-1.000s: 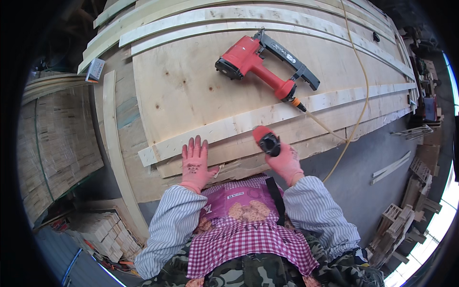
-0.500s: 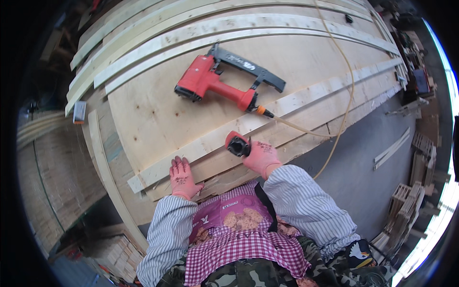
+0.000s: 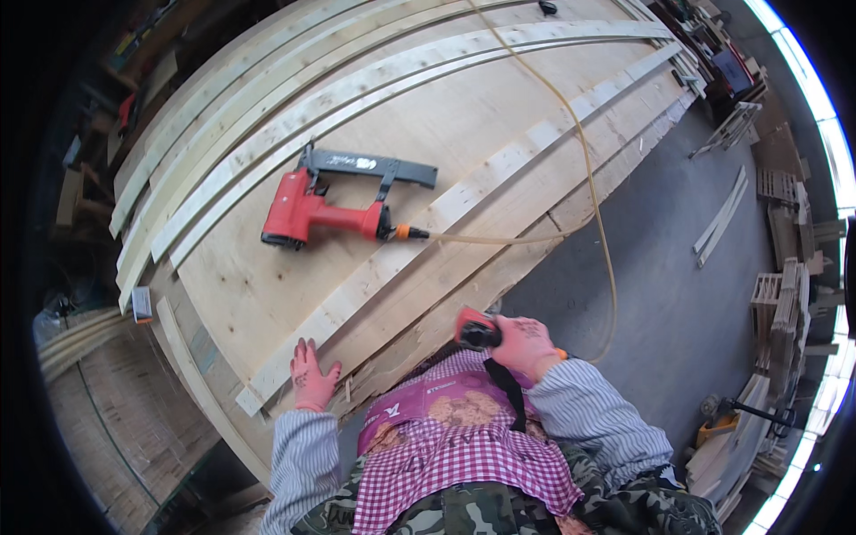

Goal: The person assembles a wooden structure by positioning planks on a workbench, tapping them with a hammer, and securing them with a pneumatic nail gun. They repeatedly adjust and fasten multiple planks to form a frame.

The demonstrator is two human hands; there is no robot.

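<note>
My left hand (image 3: pixel 313 378), in a pink glove, rests with fingers spread at the near left end of a long pale wooden strip (image 3: pixel 361 291). The strip runs diagonally across a plywood sheet (image 3: pixel 241 290). My right hand (image 3: pixel 526 346), gloved alike, is closed round a red-and-black power tool (image 3: pixel 478 330) in front of my apron, near the board's edge. An orange fitting shows behind that hand; the grip itself is hidden. Farther up on the plywood lies a red staple gun (image 3: pixel 330 214) with a dark magazine. No hand touches it.
A yellowish air hose (image 3: pixel 584 147) loops from the staple gun over the wood and the table's right edge. Several long strips (image 3: pixel 294 125) lie across the far side. A small box (image 3: pixel 142 305) sits at the left. Wooden pieces (image 3: pixel 777 312) are stacked along the floor at right.
My right hand has drawn the tool back from the wooden strip, toward my body and slightly right. My left hand stays near the strip's end. The whole view has shifted.
</note>
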